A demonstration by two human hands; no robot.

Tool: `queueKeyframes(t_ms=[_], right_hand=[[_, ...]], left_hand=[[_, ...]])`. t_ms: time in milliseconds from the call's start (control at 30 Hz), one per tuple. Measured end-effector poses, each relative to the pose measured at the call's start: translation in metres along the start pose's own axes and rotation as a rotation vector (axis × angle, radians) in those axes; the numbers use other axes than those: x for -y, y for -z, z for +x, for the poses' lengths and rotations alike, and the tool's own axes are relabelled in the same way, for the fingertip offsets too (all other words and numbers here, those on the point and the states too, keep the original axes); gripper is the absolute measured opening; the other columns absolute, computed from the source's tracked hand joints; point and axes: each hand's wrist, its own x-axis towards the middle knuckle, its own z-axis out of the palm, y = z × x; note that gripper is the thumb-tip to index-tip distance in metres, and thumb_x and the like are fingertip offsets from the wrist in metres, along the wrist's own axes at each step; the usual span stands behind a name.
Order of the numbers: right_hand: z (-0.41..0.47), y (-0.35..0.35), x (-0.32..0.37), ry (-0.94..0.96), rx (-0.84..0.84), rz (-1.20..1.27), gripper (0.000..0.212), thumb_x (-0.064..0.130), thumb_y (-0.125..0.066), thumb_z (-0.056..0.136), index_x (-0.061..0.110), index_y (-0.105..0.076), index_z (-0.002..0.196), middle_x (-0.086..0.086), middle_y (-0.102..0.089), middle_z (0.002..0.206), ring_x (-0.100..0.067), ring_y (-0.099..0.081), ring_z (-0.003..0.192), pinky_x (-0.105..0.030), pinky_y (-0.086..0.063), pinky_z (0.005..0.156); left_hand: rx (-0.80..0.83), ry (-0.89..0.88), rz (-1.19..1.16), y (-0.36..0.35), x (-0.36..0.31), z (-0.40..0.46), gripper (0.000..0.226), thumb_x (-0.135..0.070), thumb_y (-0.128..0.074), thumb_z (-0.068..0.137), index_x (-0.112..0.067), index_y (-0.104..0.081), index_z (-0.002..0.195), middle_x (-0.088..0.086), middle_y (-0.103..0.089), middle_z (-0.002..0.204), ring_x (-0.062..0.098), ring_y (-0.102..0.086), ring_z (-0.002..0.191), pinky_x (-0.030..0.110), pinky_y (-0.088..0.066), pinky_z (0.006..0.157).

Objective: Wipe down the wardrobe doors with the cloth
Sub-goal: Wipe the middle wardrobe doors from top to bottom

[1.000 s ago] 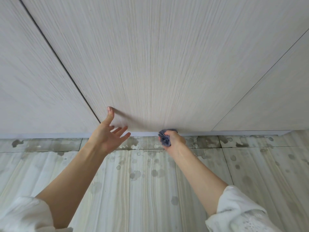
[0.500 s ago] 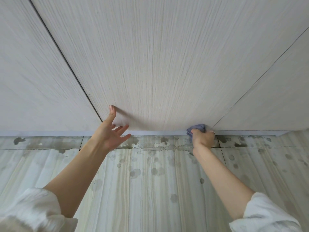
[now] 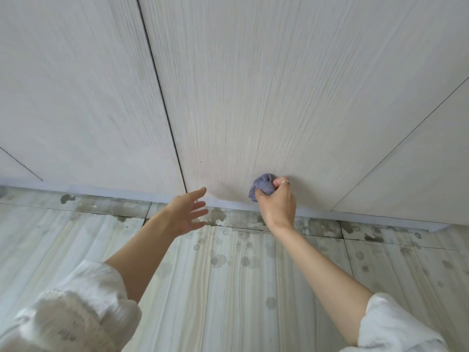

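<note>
The pale wood-grain middle wardrobe door [image 3: 266, 85] fills the upper view, with dark seams to its left and right. My right hand [image 3: 278, 204] is shut on a bunched blue-grey cloth [image 3: 262, 188] and presses it against the bottom part of that door, a little above the lower edge. A ring shows on one finger. My left hand [image 3: 189, 212] is open with fingers spread, its fingertips near the seam at the door's lower left corner; whether it touches the door I cannot tell.
Neighbouring doors stand to the left [image 3: 76, 97] and right [image 3: 418, 174]. A pale plinth strip [image 3: 101, 190] runs under the doors. The striped tile floor [image 3: 228, 288] below carries several dark wet spots. White sleeves cover both forearms' near ends.
My right hand has brought the cloth up from the bottom right corner onto the door face, further left. My left hand has come off its raised-thumb brace and spread. The view has shifted.
</note>
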Motion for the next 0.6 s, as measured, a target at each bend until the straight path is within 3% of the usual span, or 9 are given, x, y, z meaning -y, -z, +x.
queueKeyframes(t_ms=[133, 200, 300, 433, 600], right_hand=[[-0.011, 0.004, 0.005, 0.455, -0.110, -0.233, 0.036, 0.002, -0.069, 0.076, 0.005, -0.054, 0.108, -0.012, -0.055, 0.104, -0.031, -0.051, 0.102, -0.034, -0.046, 0.070], [-0.012, 0.002, 0.020, 0.780, -0.181, -0.273, 0.048, -0.008, -0.074, 0.063, 0.005, -0.058, 0.107, -0.012, -0.051, 0.101, -0.029, -0.050, 0.094, -0.034, -0.052, 0.063], [-0.008, -0.008, 0.052, 1.113, -0.271, -0.292, 0.054, -0.017, -0.070, 0.054, 0.003, -0.062, 0.104, -0.007, -0.045, 0.100, -0.024, -0.045, 0.086, -0.030, -0.048, 0.055], [-0.005, -0.031, 0.073, 1.227, -0.296, -0.402, 0.049, -0.018, -0.069, 0.052, 0.003, -0.069, 0.096, -0.014, -0.060, 0.085, -0.031, -0.058, 0.071, -0.029, -0.043, 0.051], [-0.009, -0.067, 0.047, 1.217, -0.262, -0.544, 0.040, -0.012, -0.053, 0.061, 0.009, -0.071, 0.089, -0.010, -0.057, 0.076, -0.027, -0.055, 0.061, -0.025, -0.033, 0.043]], left_hand=[[-0.051, -0.006, 0.129, 0.020, -0.002, -0.009, 0.030, -0.024, -0.053, 0.097, -0.012, -0.052, 0.124, 0.006, -0.057, 0.108, 0.025, -0.055, 0.103, 0.042, -0.042, 0.090], [-0.087, -0.026, 0.128, 0.027, -0.006, -0.013, 0.032, -0.022, -0.050, 0.098, -0.011, -0.049, 0.129, 0.006, -0.057, 0.110, 0.026, -0.054, 0.103, 0.043, -0.042, 0.091], [-0.119, -0.044, 0.082, 0.036, -0.012, -0.013, 0.035, -0.020, -0.046, 0.100, -0.010, -0.045, 0.133, 0.008, -0.055, 0.117, 0.027, -0.053, 0.104, 0.042, -0.042, 0.089], [-0.156, -0.046, -0.008, 0.048, -0.014, -0.007, 0.037, -0.019, -0.042, 0.100, -0.009, -0.041, 0.135, 0.009, -0.053, 0.115, 0.027, -0.053, 0.103, 0.042, -0.043, 0.088], [-0.181, -0.027, -0.088, 0.069, -0.014, 0.005, 0.037, -0.017, -0.039, 0.100, -0.009, -0.040, 0.136, 0.009, -0.052, 0.116, 0.027, -0.054, 0.108, 0.041, -0.044, 0.086]])
